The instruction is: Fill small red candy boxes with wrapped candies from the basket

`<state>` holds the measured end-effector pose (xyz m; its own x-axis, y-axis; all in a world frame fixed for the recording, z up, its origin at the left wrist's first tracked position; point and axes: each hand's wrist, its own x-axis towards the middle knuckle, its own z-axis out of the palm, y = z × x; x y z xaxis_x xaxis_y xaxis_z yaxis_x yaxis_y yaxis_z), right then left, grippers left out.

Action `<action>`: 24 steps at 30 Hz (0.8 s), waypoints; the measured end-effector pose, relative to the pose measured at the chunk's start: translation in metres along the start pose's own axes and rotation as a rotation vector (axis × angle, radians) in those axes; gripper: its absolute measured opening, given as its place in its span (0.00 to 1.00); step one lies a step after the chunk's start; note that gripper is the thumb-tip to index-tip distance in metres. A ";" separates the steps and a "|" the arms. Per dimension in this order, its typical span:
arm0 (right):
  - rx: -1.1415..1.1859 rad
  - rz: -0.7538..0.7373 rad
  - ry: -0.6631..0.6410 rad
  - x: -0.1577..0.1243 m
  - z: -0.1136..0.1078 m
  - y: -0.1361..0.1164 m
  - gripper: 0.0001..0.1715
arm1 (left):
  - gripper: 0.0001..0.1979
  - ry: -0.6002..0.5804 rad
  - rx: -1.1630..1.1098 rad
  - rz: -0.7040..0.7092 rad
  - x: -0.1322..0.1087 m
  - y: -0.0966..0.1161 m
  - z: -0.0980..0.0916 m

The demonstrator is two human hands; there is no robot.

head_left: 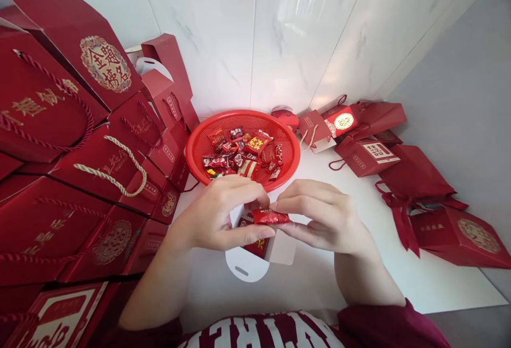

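It is an indoor corner, whether home or shop unclear: red gift boxes [80,199] crowd a white table [399,279] against a marble-patterned wall [223,34].

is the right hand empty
No, the right hand holds one end of a shiny red packet over an open box.

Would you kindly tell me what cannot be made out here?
Head view:
Open box: contents partly hidden by the left hand, right hand and red packet.
Basket: bottom mostly hidden by piled packets.
Big gift bag: cut off by the left edge.
Shirt: lettering cut off by the bottom edge.
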<state>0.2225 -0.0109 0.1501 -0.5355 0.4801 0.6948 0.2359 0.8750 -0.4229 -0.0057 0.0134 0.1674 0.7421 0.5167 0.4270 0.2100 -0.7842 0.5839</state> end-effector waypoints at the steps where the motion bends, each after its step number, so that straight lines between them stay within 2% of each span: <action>1: -0.036 -0.019 -0.001 -0.001 0.000 0.000 0.08 | 0.13 -0.018 -0.020 -0.022 0.000 0.002 0.000; 3: -0.105 -0.038 -0.008 -0.002 -0.001 -0.001 0.08 | 0.13 -0.028 -0.052 -0.080 0.001 0.005 0.001; 6: -0.164 -0.049 -0.011 -0.003 -0.001 -0.001 0.09 | 0.09 -0.013 -0.106 -0.176 0.004 0.009 0.003; 14: -0.194 -0.071 0.028 -0.001 0.000 0.002 0.15 | 0.06 0.027 -0.211 -0.265 0.005 0.012 0.004; 20: -0.229 -0.081 0.043 0.000 0.000 0.002 0.13 | 0.06 0.030 -0.210 -0.262 0.005 0.012 0.007; 24: -0.187 -0.034 0.026 0.000 -0.001 0.002 0.16 | 0.05 0.076 -0.126 -0.215 0.005 0.011 0.006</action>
<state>0.2239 -0.0089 0.1500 -0.5256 0.4494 0.7223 0.3659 0.8859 -0.2850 0.0047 0.0052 0.1718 0.6379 0.6952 0.3313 0.2732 -0.6065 0.7466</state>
